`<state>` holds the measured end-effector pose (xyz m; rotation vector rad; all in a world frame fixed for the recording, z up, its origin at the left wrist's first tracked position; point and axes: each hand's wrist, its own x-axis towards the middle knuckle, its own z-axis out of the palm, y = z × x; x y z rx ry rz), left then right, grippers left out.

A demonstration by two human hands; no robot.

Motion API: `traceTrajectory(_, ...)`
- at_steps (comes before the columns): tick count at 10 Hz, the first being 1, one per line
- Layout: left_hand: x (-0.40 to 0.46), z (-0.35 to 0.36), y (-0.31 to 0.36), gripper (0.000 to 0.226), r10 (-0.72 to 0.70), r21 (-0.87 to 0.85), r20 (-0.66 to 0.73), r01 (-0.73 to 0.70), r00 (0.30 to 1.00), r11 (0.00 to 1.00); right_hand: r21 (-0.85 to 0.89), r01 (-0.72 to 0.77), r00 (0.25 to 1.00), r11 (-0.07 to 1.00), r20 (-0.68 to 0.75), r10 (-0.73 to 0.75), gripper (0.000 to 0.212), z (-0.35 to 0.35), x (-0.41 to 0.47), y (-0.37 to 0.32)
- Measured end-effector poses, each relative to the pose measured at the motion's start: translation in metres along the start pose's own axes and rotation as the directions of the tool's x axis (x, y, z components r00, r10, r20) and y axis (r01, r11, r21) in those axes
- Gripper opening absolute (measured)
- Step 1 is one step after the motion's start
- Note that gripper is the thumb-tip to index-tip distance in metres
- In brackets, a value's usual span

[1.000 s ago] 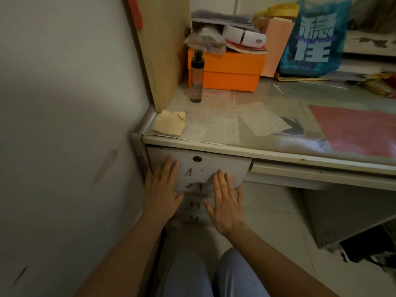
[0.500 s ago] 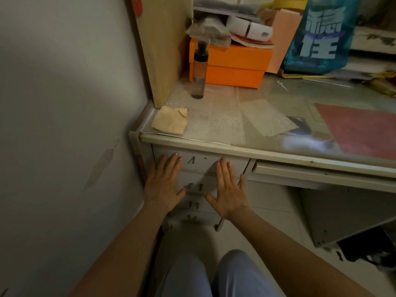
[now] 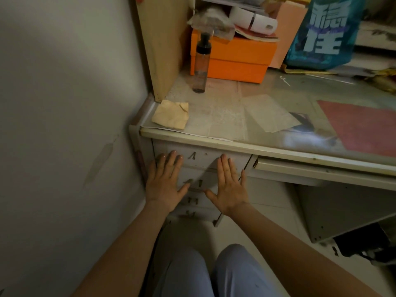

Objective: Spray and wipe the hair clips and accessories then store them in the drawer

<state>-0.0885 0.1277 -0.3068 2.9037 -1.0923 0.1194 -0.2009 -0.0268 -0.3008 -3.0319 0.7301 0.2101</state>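
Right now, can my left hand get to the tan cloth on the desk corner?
Probably yes: the left hand lies flat on the drawer fronts just below the tan cloth, with nothing between them.

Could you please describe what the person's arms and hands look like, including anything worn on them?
Both forearms are bare, with no sleeves in view. The left hand and right hand wear no gloves, and no rings, watch or bracelet can be seen. The fingernails look short. Light blue-grey trousers cover the knees below.
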Motion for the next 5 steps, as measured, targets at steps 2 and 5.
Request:
traceTrajectory(2,-0.027,-0.017,0.006,0.074,-0.015,-0.032,-0.076,0.013,0.997,0.999,0.082,0.019,1.000,0.996,0.015,-0.021,0.078,-0.014,-0.015,0.001)
traceTrajectory(5,-0.060,-0.074,0.038,0.063,0.108,-0.005,-0.169,-0.110,0.980,0.994,0.149,0.070,0.995,0.986,-0.082,-0.058,0.077,-0.038,-0.077,0.016)
